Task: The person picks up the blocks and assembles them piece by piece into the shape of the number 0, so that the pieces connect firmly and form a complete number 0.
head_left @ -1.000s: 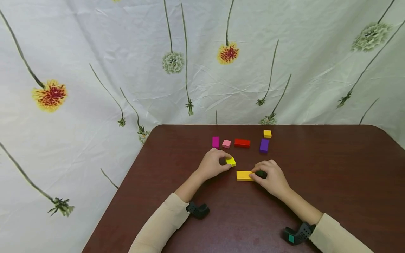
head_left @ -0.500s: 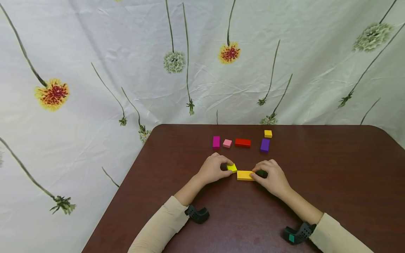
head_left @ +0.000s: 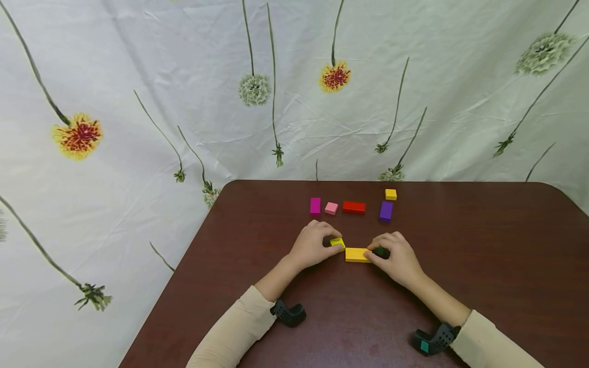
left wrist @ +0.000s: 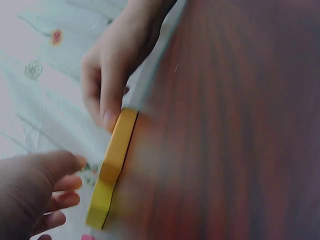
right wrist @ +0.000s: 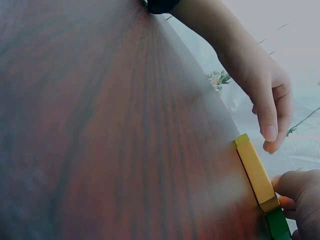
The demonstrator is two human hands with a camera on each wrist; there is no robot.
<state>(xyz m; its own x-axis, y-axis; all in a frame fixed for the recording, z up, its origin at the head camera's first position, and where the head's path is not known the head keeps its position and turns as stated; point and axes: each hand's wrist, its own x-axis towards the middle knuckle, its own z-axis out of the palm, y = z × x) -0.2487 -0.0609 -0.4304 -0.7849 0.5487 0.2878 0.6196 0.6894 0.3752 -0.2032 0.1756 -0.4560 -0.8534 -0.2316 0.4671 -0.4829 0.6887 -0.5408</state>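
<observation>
On the table point(head_left: 294, 327), an orange-yellow block point(head_left: 357, 255) lies between a bright yellow block point(left wrist: 101, 202) at its left end and a dark green block point(right wrist: 277, 223) at its right end, forming a row. My left hand point(head_left: 309, 245) is just above the bright yellow block. Its fingers are spread and stand apart from the block in the left wrist view. With thumb and fingers my right hand point(head_left: 397, 258) pinches the orange-yellow block near its right end, partly covering the green one.
Behind the hands lie a magenta block point(head_left: 315, 206), a pink block point(head_left: 331, 208), a red block point(head_left: 354, 207), a purple block point(head_left: 386, 211) and a small yellow block point(head_left: 390, 194). A flowered cloth point(head_left: 294, 92) hangs beyond the table's far edge.
My left hand has brought the bright yellow block down to the left end of the orange-yellow block, then let go and risen slightly. My right hand has stayed in place.
</observation>
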